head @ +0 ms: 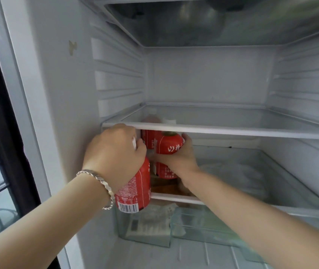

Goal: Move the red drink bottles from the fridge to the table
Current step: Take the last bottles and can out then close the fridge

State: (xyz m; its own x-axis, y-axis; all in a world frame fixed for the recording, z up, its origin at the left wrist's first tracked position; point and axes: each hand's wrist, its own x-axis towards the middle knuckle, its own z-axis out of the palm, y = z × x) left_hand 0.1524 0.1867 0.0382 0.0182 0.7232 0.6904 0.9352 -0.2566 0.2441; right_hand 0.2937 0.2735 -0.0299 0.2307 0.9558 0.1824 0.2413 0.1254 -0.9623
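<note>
The nearest red drink bottle (pixel 135 189) is at the front left of the fridge (pixel 57 94), upright, with its barcoded base lower in the view than the white front rim of the lower shelf (pixel 176 198), so it sits in front of that edge and not on it. The left hand (pixel 114 150) is clenched over its top from above, fingers curled round the neck and hiding the cap; a silver bracelet (pixel 100 181) circles that wrist. Just beside it to the right and deeper in, a second red bottle (pixel 169 144) stands on the lower shelf, its white lettering facing out. The right hand (pixel 178 158) is grasping this one round the middle, with one fingertip showing past the bottle's right shoulder. Between the two hands and further back, part of a third red bottle (pixel 148 139) shows against the left wall. All three are under the glass shelf (pixel 213 131), through which blurred bottle tops can be made out at the left rear. Below the lower shelf is a clear drawer (pixel 145 230) holding packets too blurred to identify. Another glass shelf (pixel 193 26) sits near the top of the compartment, and ribbed shelf rails line both side walls.
</note>
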